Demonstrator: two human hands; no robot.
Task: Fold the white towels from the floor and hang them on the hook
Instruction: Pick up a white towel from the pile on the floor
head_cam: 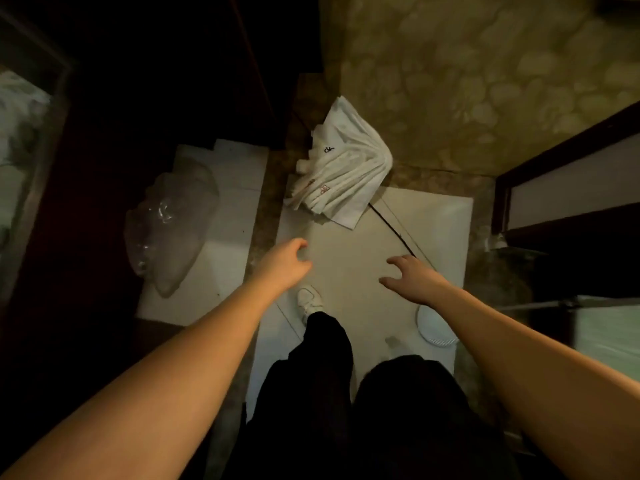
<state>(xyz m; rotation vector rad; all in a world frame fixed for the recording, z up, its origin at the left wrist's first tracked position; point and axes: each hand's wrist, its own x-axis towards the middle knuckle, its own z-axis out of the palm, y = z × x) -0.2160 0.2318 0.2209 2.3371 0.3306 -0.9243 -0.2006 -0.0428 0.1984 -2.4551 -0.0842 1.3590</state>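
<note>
- Nothing is held in either grip: the left hand (pixel 289 259) and the right hand (pixel 412 280) are stretched forward with fingers loosely spread, both well short of the towels.
- White towels (pixel 341 168) are seen bunched in a heap on the floor (pixel 346 258), half on a pale tile and half on the mottled strip by the patterned wall (pixel 467 81).
- One white shoe (pixel 310 301) is planted on the tile between the two arms; a clear plastic bag (pixel 169 226) lies well to the left.
- No hook can be made out in this dim view, so its place cannot be told.
- Several layers appear to be tangled together; if the heap is seized whole, more than one towel is likely to be lifted, and a neat fold would be spoiled.
- A thin dark line (pixel 391 230) runs out from under the heap's corner; what it is cannot be told, but it could be dragged along.
</note>
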